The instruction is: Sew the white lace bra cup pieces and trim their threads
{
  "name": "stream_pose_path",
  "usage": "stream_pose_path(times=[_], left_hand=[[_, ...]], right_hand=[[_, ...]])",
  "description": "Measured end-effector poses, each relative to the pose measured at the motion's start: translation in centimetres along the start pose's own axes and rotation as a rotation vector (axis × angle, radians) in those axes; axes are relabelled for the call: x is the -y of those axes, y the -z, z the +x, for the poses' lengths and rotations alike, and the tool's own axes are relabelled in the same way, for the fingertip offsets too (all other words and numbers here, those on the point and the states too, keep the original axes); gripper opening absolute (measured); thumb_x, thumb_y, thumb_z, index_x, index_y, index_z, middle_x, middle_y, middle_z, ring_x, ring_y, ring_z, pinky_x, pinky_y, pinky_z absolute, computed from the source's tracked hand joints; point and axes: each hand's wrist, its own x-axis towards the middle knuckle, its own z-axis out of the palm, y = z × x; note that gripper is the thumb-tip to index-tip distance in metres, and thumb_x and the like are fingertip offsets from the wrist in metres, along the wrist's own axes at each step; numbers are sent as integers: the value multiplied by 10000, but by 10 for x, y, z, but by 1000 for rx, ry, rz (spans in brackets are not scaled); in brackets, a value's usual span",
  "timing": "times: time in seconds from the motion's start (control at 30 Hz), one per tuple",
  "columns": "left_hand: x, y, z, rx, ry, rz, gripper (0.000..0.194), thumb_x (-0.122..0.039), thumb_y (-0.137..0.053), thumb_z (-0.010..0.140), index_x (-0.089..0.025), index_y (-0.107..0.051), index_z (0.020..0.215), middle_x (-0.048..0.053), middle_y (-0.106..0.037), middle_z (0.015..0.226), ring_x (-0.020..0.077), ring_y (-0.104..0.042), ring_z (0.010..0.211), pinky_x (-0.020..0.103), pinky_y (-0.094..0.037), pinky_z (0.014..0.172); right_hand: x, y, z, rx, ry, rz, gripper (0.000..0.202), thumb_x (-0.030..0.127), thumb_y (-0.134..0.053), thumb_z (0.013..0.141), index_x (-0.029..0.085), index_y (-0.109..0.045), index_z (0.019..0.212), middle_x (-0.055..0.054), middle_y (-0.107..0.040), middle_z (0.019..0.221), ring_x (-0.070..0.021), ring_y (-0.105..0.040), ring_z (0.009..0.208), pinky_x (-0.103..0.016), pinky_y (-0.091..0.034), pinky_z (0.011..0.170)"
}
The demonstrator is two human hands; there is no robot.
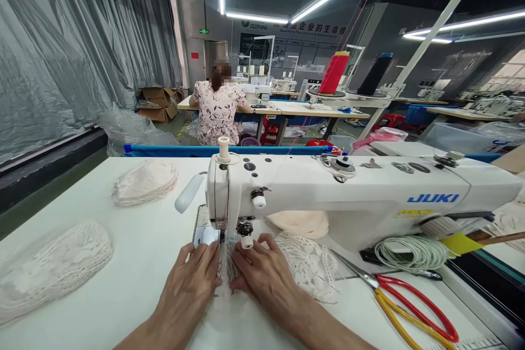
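A narrow strip of white lace (226,269) runs under the needle end of a white sewing machine (295,186). My left hand (192,273) grips the lace from its left side, fingers close together just in front of the presser foot. On the other side, my right hand (266,273) pinches the lace with thumb and bent fingers. Beside my right hand lies a spread lace piece (314,268), with a cream fabric cup (301,223) behind it under the machine arm. The fingertips partly cover the lace, and the needle point is hard to make out.
Scissors (404,298) with red and yellow handles lie at right, near a coiled pale green cord (412,254). Lace pieces (57,268) and a stack of cream fabric (145,181) rest on the left. Farther off, a person (219,109) sits at another table.
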Motion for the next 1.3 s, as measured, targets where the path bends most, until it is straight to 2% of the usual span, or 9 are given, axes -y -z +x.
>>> stream_pose_path(times=[0.17,0.3,0.37,0.5,0.6,0.77,0.87,0.97,1.3], left_hand=[[21,0,23,45,25,-17,203,-65,-383,877,-173,-553,848,12,-605,790,177,-543,785,357,-325,771],[33,-1,30,53,11,-49,268,-86,-360,894,-194,-528,716,-3,-591,752,171,-524,795,377,-317,824],[32,2,26,53,32,-66,279,-105,-334,914,-190,-544,752,7,-597,803,169,-528,811,390,-315,844],[21,10,7,7,22,-194,252,-203,-318,962,-170,-544,1069,62,-602,1057,186,-528,978,397,-298,892],[14,16,-8,-14,-49,-312,261,-299,-342,974,-183,-563,1049,41,-626,1026,164,-550,959,357,-298,879],[16,21,-15,-62,-100,-347,320,-95,-289,964,-157,-589,871,20,-627,850,122,-561,773,333,-330,824],[18,23,-13,-96,-135,-279,344,-12,-276,929,-132,-586,837,27,-617,803,119,-538,708,330,-344,785],[18,21,-12,-125,-153,-215,338,24,-299,896,-129,-579,781,6,-585,702,108,-504,626,320,-361,748],[21,28,-13,-165,-174,-66,312,19,-340,877,-134,-595,781,5,-573,639,124,-512,598,322,-409,728]], right_hand=[[-11,-14,9,-15,-52,-16,184,345,-608,849,192,-596,950,-60,-656,920,-211,-563,898,-384,-327,877],[-17,-19,7,-13,-14,-20,345,457,-460,906,169,-575,1056,-118,-612,1098,-268,-480,1081,-467,-243,979],[-16,-18,4,-12,15,8,451,541,-435,887,162,-556,1098,-125,-591,1130,-277,-456,1105,-485,-210,999],[-7,-10,0,-88,108,99,609,677,-416,815,144,-550,1079,-113,-617,1045,-246,-508,992,-460,-210,988],[1,-4,-1,-127,166,157,603,703,-386,802,143,-562,937,-65,-634,920,-195,-537,867,-415,-241,954],[9,-2,-2,-68,182,157,463,583,-396,888,155,-529,771,-23,-604,806,-163,-532,775,-381,-284,872],[11,-4,-2,-62,172,130,242,286,-417,947,155,-533,780,-16,-602,808,-144,-519,751,-357,-296,836],[12,-5,-3,-77,168,126,204,85,-379,903,154,-544,804,-19,-609,823,-131,-520,744,-344,-304,834],[14,5,-2,-58,215,138,178,151,-431,938,174,-580,843,-22,-654,813,-141,-574,806,-322,-326,738]])
